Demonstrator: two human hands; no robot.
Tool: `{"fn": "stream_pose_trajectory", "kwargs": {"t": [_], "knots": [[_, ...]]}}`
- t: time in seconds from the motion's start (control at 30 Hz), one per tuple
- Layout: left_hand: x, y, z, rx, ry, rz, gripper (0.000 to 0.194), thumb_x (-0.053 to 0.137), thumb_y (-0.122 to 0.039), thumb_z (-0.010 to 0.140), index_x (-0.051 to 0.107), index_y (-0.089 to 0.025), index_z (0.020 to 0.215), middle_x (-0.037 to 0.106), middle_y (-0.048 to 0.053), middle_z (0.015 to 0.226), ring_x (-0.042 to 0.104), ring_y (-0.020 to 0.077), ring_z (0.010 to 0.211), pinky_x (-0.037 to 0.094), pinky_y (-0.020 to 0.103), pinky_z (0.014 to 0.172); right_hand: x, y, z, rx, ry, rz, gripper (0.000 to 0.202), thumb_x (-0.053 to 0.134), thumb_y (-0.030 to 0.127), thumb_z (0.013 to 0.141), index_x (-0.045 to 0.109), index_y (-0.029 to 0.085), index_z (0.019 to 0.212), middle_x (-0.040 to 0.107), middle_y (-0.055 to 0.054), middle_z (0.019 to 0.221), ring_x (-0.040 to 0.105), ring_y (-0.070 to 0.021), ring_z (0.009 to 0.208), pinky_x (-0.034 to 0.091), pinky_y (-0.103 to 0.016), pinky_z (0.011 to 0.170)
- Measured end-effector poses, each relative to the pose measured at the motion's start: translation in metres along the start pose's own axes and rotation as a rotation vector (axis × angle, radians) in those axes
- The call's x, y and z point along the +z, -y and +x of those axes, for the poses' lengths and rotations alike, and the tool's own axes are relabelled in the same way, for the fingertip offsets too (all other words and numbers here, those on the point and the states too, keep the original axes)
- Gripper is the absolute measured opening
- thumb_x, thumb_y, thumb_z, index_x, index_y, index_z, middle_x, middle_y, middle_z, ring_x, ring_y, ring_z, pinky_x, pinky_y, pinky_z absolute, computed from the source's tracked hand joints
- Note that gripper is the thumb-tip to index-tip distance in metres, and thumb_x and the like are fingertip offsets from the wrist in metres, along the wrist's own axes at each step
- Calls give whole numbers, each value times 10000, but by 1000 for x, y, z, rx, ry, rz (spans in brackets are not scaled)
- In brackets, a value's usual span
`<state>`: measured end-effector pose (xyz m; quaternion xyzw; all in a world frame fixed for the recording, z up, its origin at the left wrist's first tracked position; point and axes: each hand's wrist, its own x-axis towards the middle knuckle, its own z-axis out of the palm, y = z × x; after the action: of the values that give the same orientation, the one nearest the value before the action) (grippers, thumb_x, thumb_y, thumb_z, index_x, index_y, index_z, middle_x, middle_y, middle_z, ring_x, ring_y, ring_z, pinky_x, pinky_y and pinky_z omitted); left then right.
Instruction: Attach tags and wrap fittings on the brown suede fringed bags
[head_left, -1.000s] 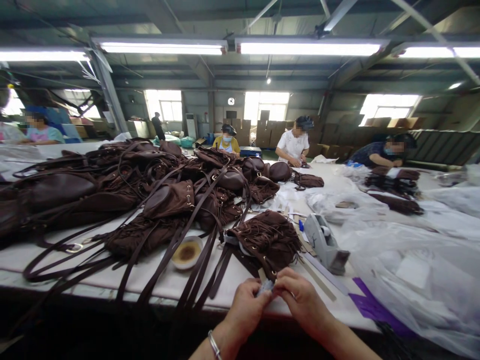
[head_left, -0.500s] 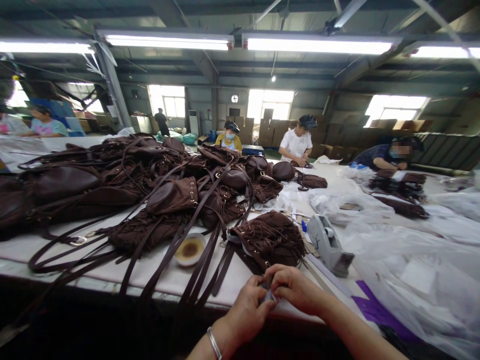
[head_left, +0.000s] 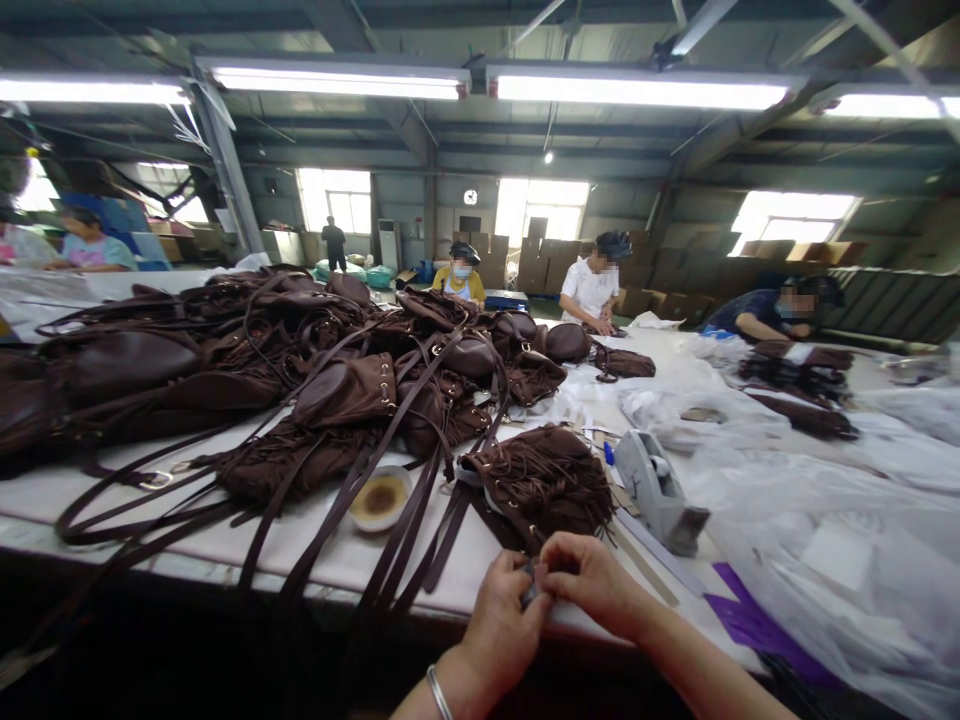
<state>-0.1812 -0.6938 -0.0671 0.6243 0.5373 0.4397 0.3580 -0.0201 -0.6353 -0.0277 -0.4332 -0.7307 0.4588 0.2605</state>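
At the table's front edge, my left hand (head_left: 504, 612) is closed around a small greyish item (head_left: 529, 583) whose shape is mostly hidden by the fingers. My right hand (head_left: 589, 582) pinches at the same item, its fingertips meeting those of the left. Just beyond both hands lies a dark brown fringed bag (head_left: 541, 482), with its straps hanging toward the table edge. A shallow white dish (head_left: 381, 499) with yellowish-brown contents sits left of that bag.
A large pile of brown bags (head_left: 135, 365) covers the left side. To the right are a grey tape dispenser (head_left: 660, 492), clear plastic bags (head_left: 847, 540) and a purple strip (head_left: 750, 615). Several people are across the table and farther back.
My right hand has shifted slightly, its fingers still pinched beside the left. The left forearm has moved a little to the right. The bag and dish stay in place.
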Motion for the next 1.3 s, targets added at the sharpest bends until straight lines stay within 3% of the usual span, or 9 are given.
{"fn": "stream_pose_trajectory", "kwargs": {"t": [0.1, 0.3, 0.5, 0.6, 0.73, 0.87, 0.97, 1.1, 1.3], "knots": [[0, 1, 1, -4, 2, -15, 151, 597, -198, 843, 745, -184, 822, 648, 102, 1063, 617, 233, 1021, 487, 366, 954, -8, 7, 3, -55, 90, -55, 274, 559, 103, 746, 715, 209, 946, 726, 4, 776, 646, -173, 742, 475, -263, 697], [-1, 0, 0, -4, 8, -3, 155, 588, -184, 836, 741, -179, 817, 651, 111, 1089, 608, 233, 1051, 472, 365, 976, -20, 22, 11, -330, 199, -552, 198, 569, 150, 856, 742, 216, 784, 671, -32, 850, 619, -166, 808, 432, -255, 717], [-2, -1, 2, -42, 4, -9, 175, 580, -222, 855, 731, -174, 780, 666, 106, 1018, 618, 229, 993, 481, 360, 928, -3, 6, 10, -578, 133, -967, 103, 601, 123, 857, 676, 169, 804, 659, -67, 842, 548, -200, 774, 395, -326, 711], [-3, -1, 3, -37, 17, -35, 189, 585, -235, 860, 718, -181, 737, 671, 93, 1003, 621, 216, 974, 481, 340, 909, 5, -7, 2, -680, 94, -1013, 111, 574, 129, 888, 645, 174, 815, 642, -71, 844, 510, -204, 766, 395, -351, 745], [-5, -2, 4, -43, 37, -54, 154, 591, -215, 843, 738, -191, 804, 671, 79, 1025, 621, 211, 999, 476, 327, 929, -1, -1, -7, -619, 202, -891, 143, 534, 155, 911, 672, 177, 945, 658, -78, 925, 537, -208, 831, 426, -337, 808], [-5, -3, 2, -44, 60, -19, 179, 589, -189, 816, 755, -186, 883, 654, 96, 1102, 601, 230, 1081, 454, 337, 998, -15, 17, 2, -435, 306, -650, 247, 494, 165, 931, 716, 186, 828, 667, -57, 854, 591, -168, 794, 448, -258, 725], [-5, -3, 1, -39, 75, 8, 218, 591, -172, 797, 753, -173, 943, 643, 108, 1128, 588, 244, 1117, 440, 343, 1029, -19, 24, 18, -354, 363, -554, 218, 562, 110, 842, 750, 195, 770, 666, -21, 771, 600, -144, 725, 436, -227, 672], [-6, 0, 0, -30, 81, 7, 214, 591, -165, 793, 744, -164, 943, 629, 113, 1145, 581, 244, 1123, 436, 336, 1034, -15, 28, 35, -302, 401, -643, 192, 623, 55, 724, 755, 195, 719, 660, 1, 702, 574, -135, 668, 409, -225, 637], [-5, 3, -1, -28, 76, 25, 201, 597, -170, 789, 718, -156, 950, 617, 113, 1110, 585, 248, 1072, 466, 349, 981, -10, 36, 34, -378, 443, -792, 225, 607, 22, 711, 750, 193, 736, 661, -19, 776, 564, -137, 691, 379, -227, 611]]}}
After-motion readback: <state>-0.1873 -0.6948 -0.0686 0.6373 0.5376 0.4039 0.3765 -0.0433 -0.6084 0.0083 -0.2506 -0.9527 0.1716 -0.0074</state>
